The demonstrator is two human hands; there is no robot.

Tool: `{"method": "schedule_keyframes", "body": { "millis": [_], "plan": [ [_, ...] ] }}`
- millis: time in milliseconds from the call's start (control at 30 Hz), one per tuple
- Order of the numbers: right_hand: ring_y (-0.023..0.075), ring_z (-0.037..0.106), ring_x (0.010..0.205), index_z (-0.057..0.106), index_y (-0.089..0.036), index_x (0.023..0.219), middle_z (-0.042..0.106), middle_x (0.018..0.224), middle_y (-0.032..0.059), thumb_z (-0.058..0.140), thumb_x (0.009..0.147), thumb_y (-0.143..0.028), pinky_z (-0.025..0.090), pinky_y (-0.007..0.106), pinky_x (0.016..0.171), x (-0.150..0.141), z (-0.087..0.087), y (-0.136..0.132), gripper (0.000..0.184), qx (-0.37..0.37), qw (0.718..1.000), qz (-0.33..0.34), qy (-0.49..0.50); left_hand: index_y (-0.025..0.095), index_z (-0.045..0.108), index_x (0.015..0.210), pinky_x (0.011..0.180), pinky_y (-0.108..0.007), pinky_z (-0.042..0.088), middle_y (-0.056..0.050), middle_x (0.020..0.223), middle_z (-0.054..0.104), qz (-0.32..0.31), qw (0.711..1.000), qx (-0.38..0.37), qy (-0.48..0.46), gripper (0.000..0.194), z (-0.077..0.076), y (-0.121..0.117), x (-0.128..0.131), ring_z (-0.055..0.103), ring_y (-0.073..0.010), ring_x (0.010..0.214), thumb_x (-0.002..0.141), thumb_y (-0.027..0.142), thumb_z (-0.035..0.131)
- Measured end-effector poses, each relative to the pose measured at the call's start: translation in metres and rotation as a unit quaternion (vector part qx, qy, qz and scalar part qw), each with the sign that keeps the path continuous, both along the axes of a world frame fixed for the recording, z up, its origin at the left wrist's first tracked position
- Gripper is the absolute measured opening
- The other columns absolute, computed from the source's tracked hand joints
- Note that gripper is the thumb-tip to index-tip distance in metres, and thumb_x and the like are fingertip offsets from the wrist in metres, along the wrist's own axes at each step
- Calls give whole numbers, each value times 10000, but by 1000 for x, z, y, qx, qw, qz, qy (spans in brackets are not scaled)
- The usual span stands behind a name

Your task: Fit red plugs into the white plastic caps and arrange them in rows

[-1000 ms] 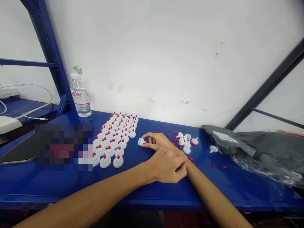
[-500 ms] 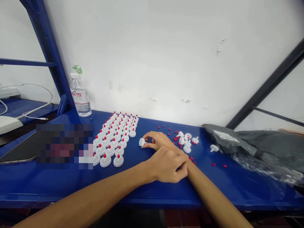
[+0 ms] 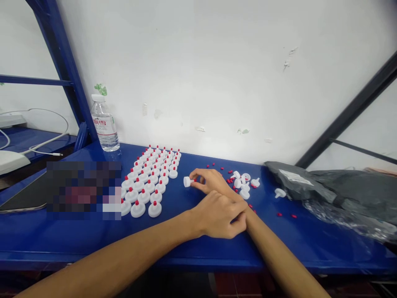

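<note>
My right hand [image 3: 209, 182] pinches a white nozzle cap [image 3: 187, 181] by its spout, between thumb and fingertips. The cap lies sideways, wide end pointing left, and a bit of red shows at the spout by the fingers. Across my right wrist rests my left hand [image 3: 220, 215], closed with its fingers curled; nothing shows in it, though its palm side is hidden. To the left stand rows of white nozzle caps [image 3: 138, 209] with red tips pointing up. Loose white nozzle caps [image 3: 245, 193] lie in a pile to the right, among small red tips [image 3: 230, 181].
A water bottle [image 3: 105, 128] stands at the back left near the wall. Left of the rows is a dark flat item [image 3: 25, 194], partly pixelated. Grey plastic bags [image 3: 341, 194] lie on the right of the blue table [image 3: 186, 252]. Single red tips [image 3: 293, 216] are scattered nearby.
The held cap has turned and shifted slightly up and right with my right hand; red shows again by its spout. My left hand stays across the right wrist.
</note>
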State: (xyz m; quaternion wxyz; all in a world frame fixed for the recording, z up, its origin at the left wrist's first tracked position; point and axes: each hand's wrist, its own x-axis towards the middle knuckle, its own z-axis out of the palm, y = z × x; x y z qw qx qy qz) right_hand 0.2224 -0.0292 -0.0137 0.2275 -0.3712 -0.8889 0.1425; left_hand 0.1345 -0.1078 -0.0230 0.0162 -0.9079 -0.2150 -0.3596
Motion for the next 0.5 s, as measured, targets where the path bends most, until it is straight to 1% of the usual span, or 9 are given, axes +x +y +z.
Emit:
{"method": "schedule_keyframes", "body": {
  "millis": [133,233,333,500],
  "plan": [
    [114,591,679,699,-246,1004,719,977,-3,675,890,-244,436,268,679,-1,-1,-1,116,12,1000,19,0,182,630,779,511,-295,336,-14,598,634,5,1000,3,7,128,2,-1,0,574,-173,508,844,239,535],
    [123,591,711,713,-241,997,712,973,4,664,893,-230,442,273,704,-1,0,-3,115,24,1000,16,-2,178,647,783,524,-299,364,-20,617,656,8,1000,7,7,142,1,-1,0,593,-177,517,845,248,540],
    [127,579,711,721,-245,1002,709,970,4,664,885,-210,442,275,704,-2,0,-5,134,32,999,15,-15,177,662,790,524,-295,372,-24,629,669,7,1000,12,6,149,0,-1,1,601,-175,522,846,258,551],
    [122,555,688,721,-253,1018,702,963,-3,661,871,-185,435,280,706,-2,-1,-6,173,48,998,11,-26,178,666,773,506,-300,349,-21,617,664,8,1000,19,-5,164,-1,-1,1,580,-167,503,845,263,545]
  ]
}}
